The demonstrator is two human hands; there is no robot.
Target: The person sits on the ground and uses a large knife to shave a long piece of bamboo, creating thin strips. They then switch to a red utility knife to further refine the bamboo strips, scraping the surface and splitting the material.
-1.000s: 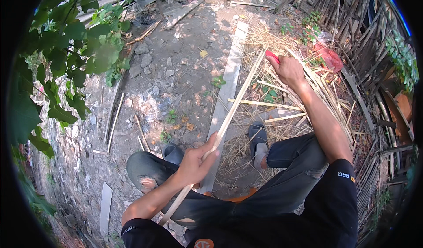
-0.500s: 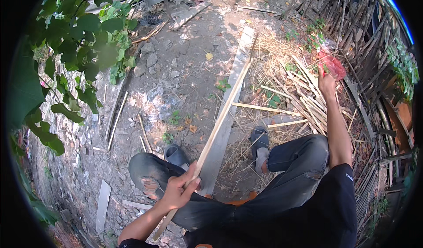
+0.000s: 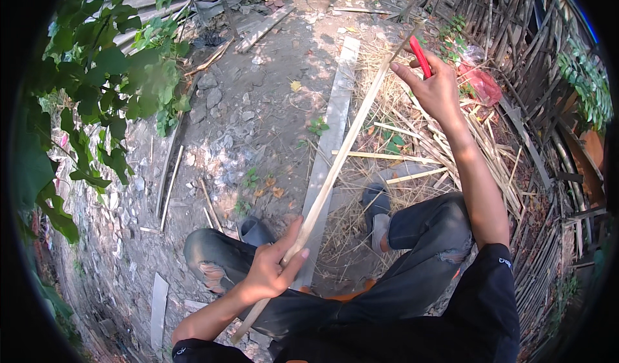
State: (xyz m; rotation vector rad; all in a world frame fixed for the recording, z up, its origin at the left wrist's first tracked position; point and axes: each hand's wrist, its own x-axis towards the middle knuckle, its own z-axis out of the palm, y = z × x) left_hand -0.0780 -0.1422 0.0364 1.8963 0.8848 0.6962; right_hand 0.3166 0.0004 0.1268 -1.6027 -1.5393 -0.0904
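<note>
My left hand is closed around a long pale wooden strip, which slants from my lap up to the far right. The strip's far end narrows to a thin, darker tip. Beside that end is my right hand, its fingers wrapped round a slim red tool. Only the red body of the tool shows clearly; I cannot make out a blade. My right thumb and fingertips are very close to the strip, and whether they touch it is unclear.
A grey plank lies on the ground between my feet. To the right are a pile of split strips, straw and a red plastic bag. A stick fence borders the right; leafy branches hang at the left.
My right hand has moved left and up, from beside the red bag to the strip's far end, the red tool now plain in it. The strip's far end has swung slightly right.
</note>
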